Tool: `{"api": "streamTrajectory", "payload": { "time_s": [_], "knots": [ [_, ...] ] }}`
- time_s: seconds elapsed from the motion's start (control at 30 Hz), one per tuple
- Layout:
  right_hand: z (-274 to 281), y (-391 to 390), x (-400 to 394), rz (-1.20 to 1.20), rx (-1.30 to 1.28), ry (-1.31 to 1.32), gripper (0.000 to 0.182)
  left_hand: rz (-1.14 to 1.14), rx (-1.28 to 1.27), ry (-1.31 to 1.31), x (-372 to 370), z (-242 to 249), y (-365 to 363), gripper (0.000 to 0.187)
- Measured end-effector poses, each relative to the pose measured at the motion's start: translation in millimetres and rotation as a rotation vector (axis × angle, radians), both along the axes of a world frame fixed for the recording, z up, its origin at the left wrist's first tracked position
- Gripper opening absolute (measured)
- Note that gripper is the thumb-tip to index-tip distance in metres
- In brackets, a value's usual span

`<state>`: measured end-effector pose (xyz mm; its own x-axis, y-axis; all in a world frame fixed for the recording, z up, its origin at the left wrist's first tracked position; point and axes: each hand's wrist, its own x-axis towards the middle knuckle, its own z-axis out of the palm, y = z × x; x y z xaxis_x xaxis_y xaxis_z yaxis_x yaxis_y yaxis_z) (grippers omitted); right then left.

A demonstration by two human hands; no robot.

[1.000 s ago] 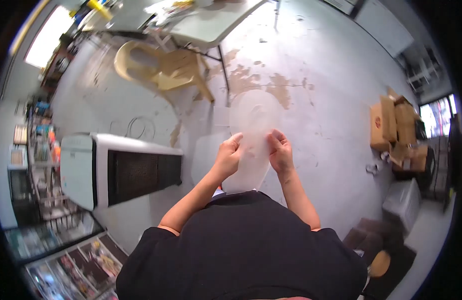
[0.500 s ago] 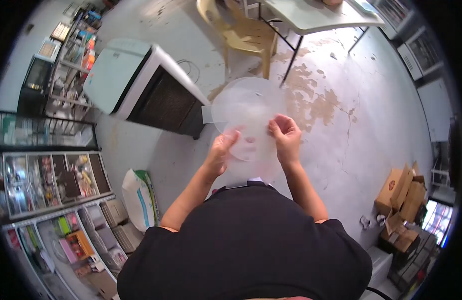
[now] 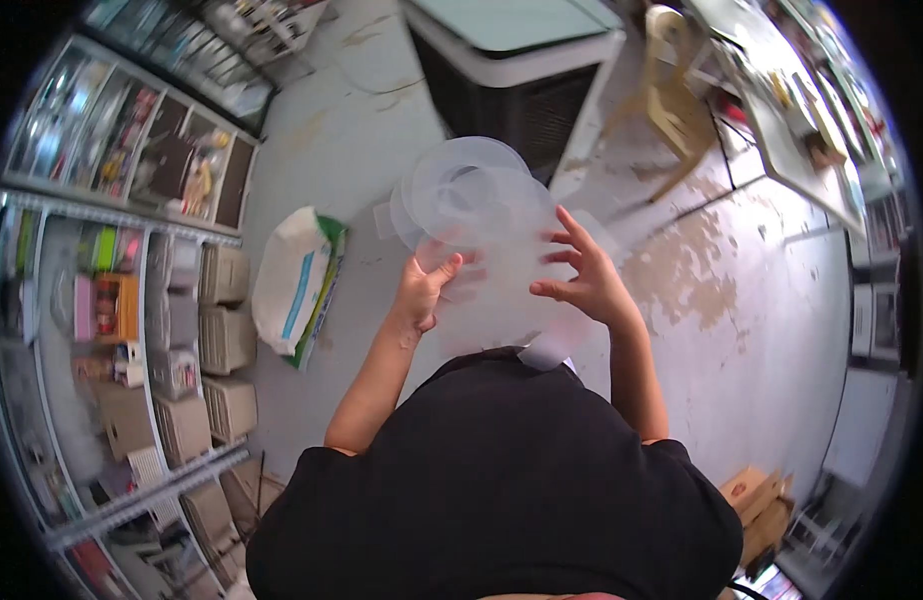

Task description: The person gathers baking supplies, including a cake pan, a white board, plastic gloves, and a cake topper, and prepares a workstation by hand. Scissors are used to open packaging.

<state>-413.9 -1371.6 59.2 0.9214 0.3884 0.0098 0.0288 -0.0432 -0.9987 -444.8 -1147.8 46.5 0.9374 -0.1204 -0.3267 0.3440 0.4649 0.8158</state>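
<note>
Several translucent plastic sheets (image 3: pixel 502 215), some round and one with a ring shape, overlap in front of my body. My left hand (image 3: pixel 429 287) grips their left side, thumb on top and the fingers showing faintly through the plastic behind. On the right side my right hand (image 3: pixel 585 270) has its fingers spread, with the thumb apart from them, at the edge of the sheets. Whether it touches them is hard to tell. A whitish curled piece (image 3: pixel 547 350) lies against the black shirt.
A large appliance with a pale top (image 3: pixel 522 25) stands ahead. A yellow chair (image 3: pixel 672 120) and a table (image 3: pixel 782 150) are at the upper right. On the left are a white-green sack (image 3: pixel 294 285) and shelves (image 3: pixel 147 350); cartons (image 3: pixel 762 510) sit lower right.
The view has turned, so the appliance, chair and table appear farther right. My right hand has opened from its pinch on the sheets, and the round pieces are fanned apart more.
</note>
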Motion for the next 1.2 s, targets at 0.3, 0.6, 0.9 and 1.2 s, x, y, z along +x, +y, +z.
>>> {"api": "streamTrajectory", "payload": {
  "time_s": [0.3,0.6,0.9,1.2],
  "knots": [
    [-9.9,141.6,73.8,-0.192,-0.032,-0.003,0.042,0.517,0.032,-0.042,-27.7,-10.7,174.8,0.043],
    [-12.6,309.9,193.6,0.608,0.117,0.351,0.088,0.374,0.023,-0.156,37.2,-21.8,255.4,0.047],
    [9.4,479.2,383.2,0.826,0.273,0.176,0.100,0.437,0.135,-0.145,199.9,29.1,345.1,0.053],
    [-5.9,637.5,494.9,0.895,0.274,-0.064,0.080,0.458,0.032,-0.012,303.3,-9.9,467.0,0.058]
  ]
}}
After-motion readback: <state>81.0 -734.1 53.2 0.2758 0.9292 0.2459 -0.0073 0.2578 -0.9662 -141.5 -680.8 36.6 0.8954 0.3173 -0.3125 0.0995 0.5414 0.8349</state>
